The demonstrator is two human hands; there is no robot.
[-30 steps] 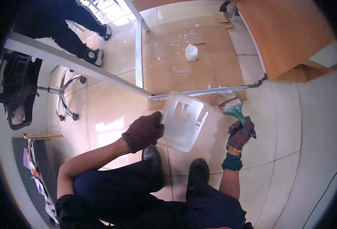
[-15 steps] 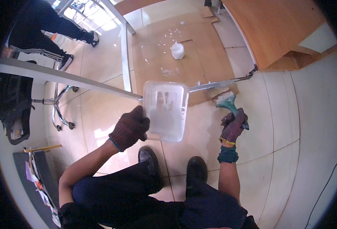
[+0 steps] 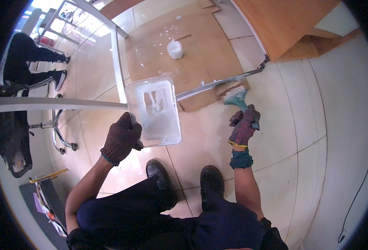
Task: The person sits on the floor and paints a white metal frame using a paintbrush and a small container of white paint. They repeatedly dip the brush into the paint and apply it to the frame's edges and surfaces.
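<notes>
My left hand (image 3: 121, 139), in a dark knit glove, grips the near left edge of a clear rectangular plastic tub (image 3: 154, 111) smeared with white paint inside. The tub hangs above the tiled floor, in front of a metal bar (image 3: 217, 83). My right hand (image 3: 244, 125), also gloved, holds a teal-handled paintbrush (image 3: 235, 97) whose pale bristles point away from me toward the edge of the cardboard sheet (image 3: 200, 50). My two black shoes (image 3: 184, 183) stand on the tiles below.
A small white paint pot (image 3: 175, 49) sits on the spattered cardboard. A wooden cabinet (image 3: 292, 21) stands at the upper right. Another person's legs (image 3: 34, 62) are at the upper left, with an office chair base (image 3: 61, 137) and metal frame rails (image 3: 117, 71) nearby.
The tub has risen and moved left in the picture, now held more level. The right hand with the brush stays near the cardboard edge. The view has shifted toward the cardboard.
</notes>
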